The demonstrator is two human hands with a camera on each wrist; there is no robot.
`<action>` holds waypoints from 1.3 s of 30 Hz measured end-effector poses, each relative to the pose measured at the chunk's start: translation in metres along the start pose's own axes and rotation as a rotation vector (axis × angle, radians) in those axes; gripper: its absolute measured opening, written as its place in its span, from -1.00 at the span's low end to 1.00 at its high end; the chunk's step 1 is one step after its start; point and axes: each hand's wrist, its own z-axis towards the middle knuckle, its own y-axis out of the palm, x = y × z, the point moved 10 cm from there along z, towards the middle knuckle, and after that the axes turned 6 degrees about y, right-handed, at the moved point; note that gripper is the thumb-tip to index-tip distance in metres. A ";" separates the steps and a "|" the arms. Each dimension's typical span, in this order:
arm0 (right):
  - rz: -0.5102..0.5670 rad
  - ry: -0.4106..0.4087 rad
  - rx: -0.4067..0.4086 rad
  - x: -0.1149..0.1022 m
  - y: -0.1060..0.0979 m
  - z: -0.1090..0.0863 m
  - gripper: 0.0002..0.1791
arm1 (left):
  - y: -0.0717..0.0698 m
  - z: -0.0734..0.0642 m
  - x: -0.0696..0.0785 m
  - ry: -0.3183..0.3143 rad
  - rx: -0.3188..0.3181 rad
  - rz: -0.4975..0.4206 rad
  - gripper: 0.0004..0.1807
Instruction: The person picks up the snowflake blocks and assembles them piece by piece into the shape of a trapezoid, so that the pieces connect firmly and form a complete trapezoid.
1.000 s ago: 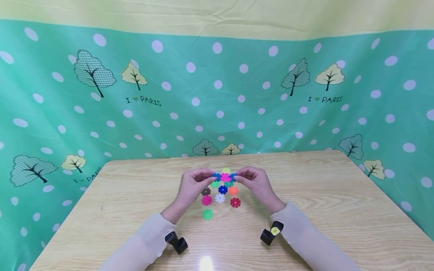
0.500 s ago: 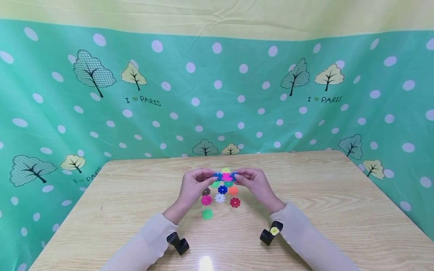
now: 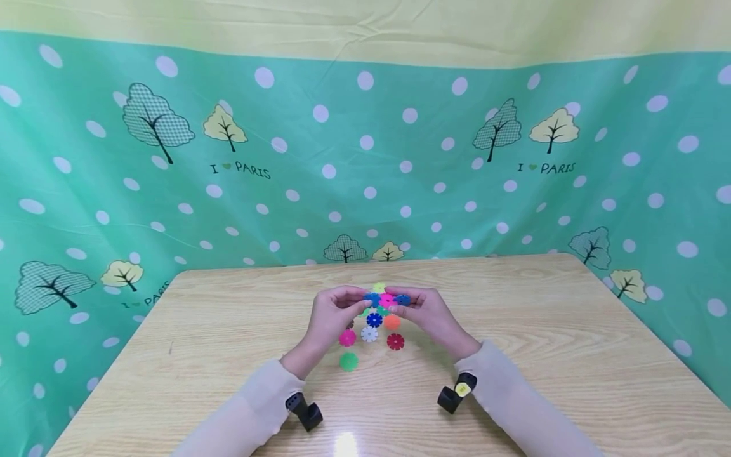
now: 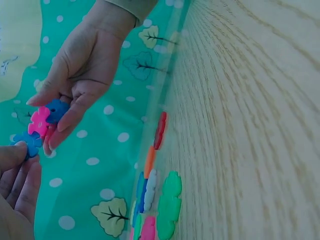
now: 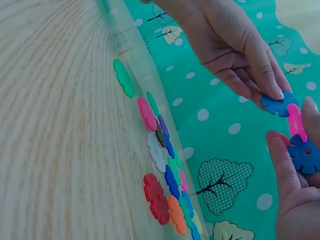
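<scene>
Above the table is a joined row of notched plastic snowflake discs: a pink disc (image 3: 386, 301) between two blue ones. My left hand (image 3: 333, 312) pinches the left blue disc (image 5: 280, 103) between thumb and fingers, seen in the right wrist view. Around the other blue disc (image 3: 403, 299) are the thumb and fingers of my right hand (image 3: 432, 313), its thumb below and a finger above. In the left wrist view that disc (image 4: 57, 111) sits between the right hand's thumb and fingers; their exact contact is partly hidden.
Loose discs lie on the wooden table (image 3: 228, 355) below the hands: green (image 3: 349, 362), pink (image 3: 347, 337), white (image 3: 369, 334), dark blue (image 3: 374, 320), orange (image 3: 392, 322) and red (image 3: 395, 341). More are partly hidden behind. A patterned green curtain (image 3: 297, 209) hangs behind the table.
The joined discs and my left hand have shifted slightly right. My right thumb has moved left and down off the right blue disc's face, which now shows more fully.
</scene>
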 end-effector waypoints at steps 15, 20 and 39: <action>-0.034 -0.005 -0.004 -0.003 -0.001 0.001 -0.56 | 0.005 0.001 0.002 0.037 -0.034 -0.055 -0.85; -0.037 -0.040 -0.014 -0.007 0.000 -0.001 -0.57 | 0.006 0.001 0.003 0.048 -0.038 -0.068 -0.84; -0.022 -0.103 -0.054 -0.011 0.006 -0.005 -0.61 | 0.009 0.001 0.010 0.085 -0.098 -0.062 -0.86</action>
